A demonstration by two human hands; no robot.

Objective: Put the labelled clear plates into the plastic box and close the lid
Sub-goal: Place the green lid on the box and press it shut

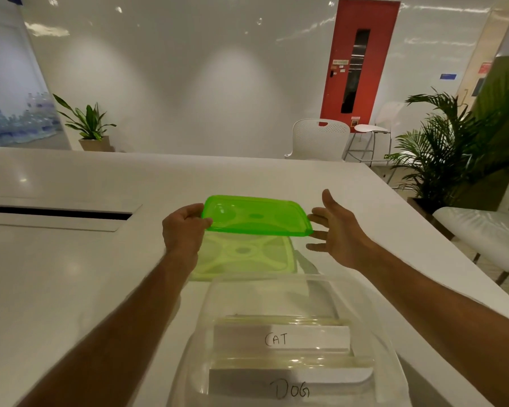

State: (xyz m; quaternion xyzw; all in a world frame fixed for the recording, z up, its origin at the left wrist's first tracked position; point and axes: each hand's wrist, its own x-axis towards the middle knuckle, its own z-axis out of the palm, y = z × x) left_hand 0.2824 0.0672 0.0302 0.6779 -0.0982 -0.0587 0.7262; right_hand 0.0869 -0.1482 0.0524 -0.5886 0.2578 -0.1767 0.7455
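A translucent green lid (pixel 256 215) hangs level above the white table, its green reflection on the surface below it. My left hand (pixel 182 227) grips the lid's left edge, thumb on top. My right hand (pixel 335 227) is open at the lid's right edge, its straight fingers touching or nearly touching the rim. Close to me stands the clear plastic box (pixel 206 304), open on top. Inside it stand two clear plates, one labelled CAT (pixel 279 337) and one labelled DOG (pixel 288 389).
A long dark cable slot (pixel 56 214) is set into the white table (pixel 71 289) at the left. White chairs (pixel 321 136) stand beyond the far edge, another chair (pixel 482 233) is at the right, with potted plants (pixel 441 148) nearby.
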